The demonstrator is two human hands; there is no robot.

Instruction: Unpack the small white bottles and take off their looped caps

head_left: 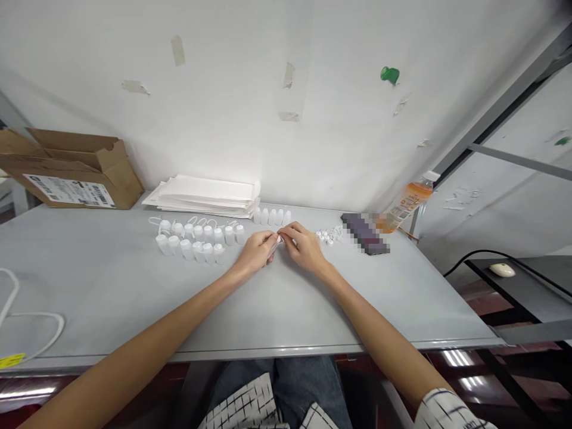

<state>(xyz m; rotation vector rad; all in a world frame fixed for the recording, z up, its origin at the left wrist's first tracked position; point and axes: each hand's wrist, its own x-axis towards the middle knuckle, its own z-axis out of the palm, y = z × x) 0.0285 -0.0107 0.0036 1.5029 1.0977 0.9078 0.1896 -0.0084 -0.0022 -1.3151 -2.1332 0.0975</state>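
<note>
My left hand (pixel 257 251) and my right hand (pixel 305 246) meet at the middle of the grey table (pixel 134 298), fingers pinched together on one small white bottle (pixel 277 241) between them. Left of my hands stand several capped small white bottles (pixel 196 238) in two rows. Behind my hands is a short row of uncapped small bottles (pixel 270 215). To the right of my right hand lies a little heap of small white caps (pixel 328 235).
A stack of white sheets (pixel 208 195) lies by the wall. An open cardboard box (pixel 67 167) sits far left. A dark phone (pixel 364 233) and an orange drink bottle (pixel 404 205) lie at the right. A white cable (pixel 27 322) loops at the left edge.
</note>
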